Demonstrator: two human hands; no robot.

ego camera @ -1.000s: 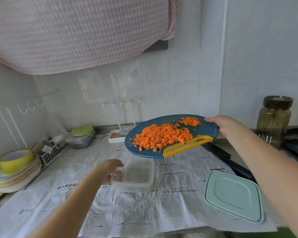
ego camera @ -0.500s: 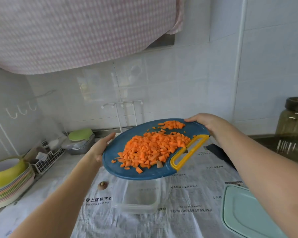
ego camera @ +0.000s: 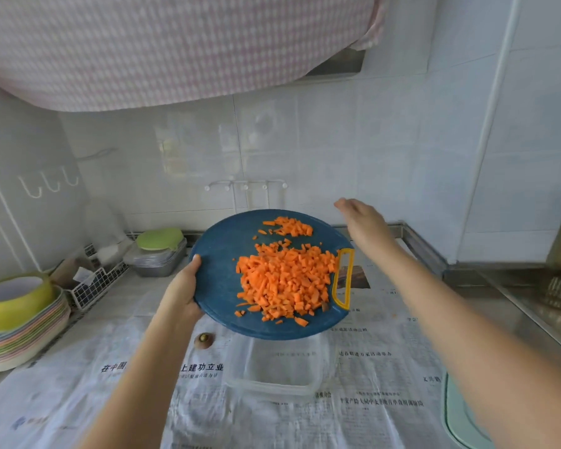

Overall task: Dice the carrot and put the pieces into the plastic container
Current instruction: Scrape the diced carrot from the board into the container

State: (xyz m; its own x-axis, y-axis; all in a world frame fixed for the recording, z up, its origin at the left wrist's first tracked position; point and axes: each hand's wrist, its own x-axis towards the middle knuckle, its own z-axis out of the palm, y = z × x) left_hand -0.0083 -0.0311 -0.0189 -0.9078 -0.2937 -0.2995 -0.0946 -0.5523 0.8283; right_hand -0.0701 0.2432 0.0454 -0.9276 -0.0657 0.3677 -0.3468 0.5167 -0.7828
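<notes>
Head view: right hand (ego camera: 361,222) now off cutting board (ego camera: 221,254), open; left hand (ego camera: 183,290) grip alone holds it over plastic container (ego camera: 274,380).

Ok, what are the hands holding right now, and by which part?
The left hand grips the blue cutting board by its left rim, thumb on top, with the diced carrot on it. The right hand is open above the board's far edge, holding nothing.
</notes>
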